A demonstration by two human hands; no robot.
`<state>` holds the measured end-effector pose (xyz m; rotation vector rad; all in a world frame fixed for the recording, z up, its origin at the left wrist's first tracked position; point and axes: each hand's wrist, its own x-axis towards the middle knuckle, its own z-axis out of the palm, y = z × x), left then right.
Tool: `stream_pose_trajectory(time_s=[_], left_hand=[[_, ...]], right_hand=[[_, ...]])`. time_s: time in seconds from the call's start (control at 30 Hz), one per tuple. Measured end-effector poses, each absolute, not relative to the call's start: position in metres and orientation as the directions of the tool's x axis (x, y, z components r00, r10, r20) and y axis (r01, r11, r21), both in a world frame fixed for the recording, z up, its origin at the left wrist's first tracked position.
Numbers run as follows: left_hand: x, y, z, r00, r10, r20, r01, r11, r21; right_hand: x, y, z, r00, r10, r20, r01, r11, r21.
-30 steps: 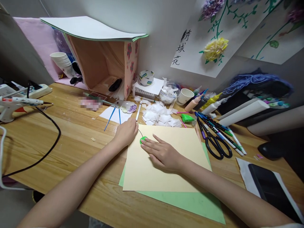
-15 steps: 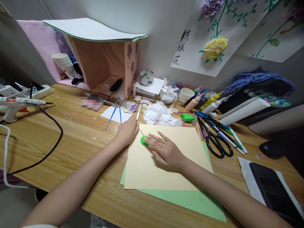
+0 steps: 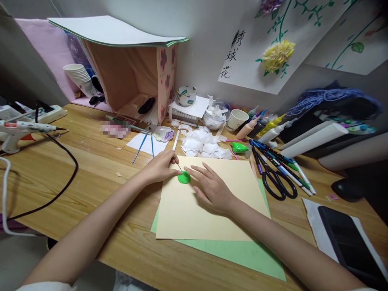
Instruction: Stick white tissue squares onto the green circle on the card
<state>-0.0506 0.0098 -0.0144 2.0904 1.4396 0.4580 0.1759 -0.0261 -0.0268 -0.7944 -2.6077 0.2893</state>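
A flat green round piece point(image 3: 184, 177) lies on the cream paper point(image 3: 218, 226), near its upper left corner. A thin dark line, wire or stem, runs up-left from the piece. My left hand point(image 3: 163, 165) is at the paper's left edge, its index finger curled by that line and its thumb stretched to the green piece's edge. Whether its fingers pinch the line is too small to tell. My right hand point(image 3: 214, 186) lies spread on the paper just right of the green piece, holding nothing. Green paper point(image 3: 233, 256) shows under the cream sheet.
White paper scraps point(image 3: 203, 143) lie beyond the sheet. Black scissors point(image 3: 277, 184) and pens are at its right, with a phone point(image 3: 348, 238) farther right. A glue gun point(image 3: 18, 131) and cables occupy the left. Paint bottles and a cup point(image 3: 237, 120) stand behind.
My left hand has opened out from a closed pose, its thumb now reaching the green piece. My right fingertips have come off the piece, slightly to the right. The view has shifted slightly.
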Motion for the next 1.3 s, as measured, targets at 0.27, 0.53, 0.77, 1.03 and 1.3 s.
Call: stream_pose_trajectory(time_s=[0.27,0.53,0.77,1.03,1.3], left_hand=[[-0.056,0.013,-0.010,0.404,0.911,-0.080,0.655,-0.227,0.720],[-0.053,0.015,-0.017,0.403,0.915,-0.009,0.707,-0.305,0.638],[-0.056,0.017,-0.020,0.418,0.908,-0.009,0.708,-0.320,0.630],[-0.055,0.018,-0.019,0.414,0.910,-0.006,0.702,-0.315,0.639],[-0.056,0.018,-0.021,0.412,0.911,-0.002,0.702,-0.316,0.638]], right_hand=[[0.174,-0.026,-0.023,-0.777,0.583,0.236,0.486,0.795,-0.363],[0.175,-0.026,-0.020,-0.834,0.532,0.147,0.443,0.805,-0.394],[0.173,-0.026,-0.020,-0.856,0.500,0.133,0.411,0.814,-0.411],[0.174,-0.026,-0.020,-0.868,0.476,0.143,0.392,0.833,-0.391],[0.175,-0.028,-0.021,-0.867,0.474,0.151,0.408,0.851,-0.330]])
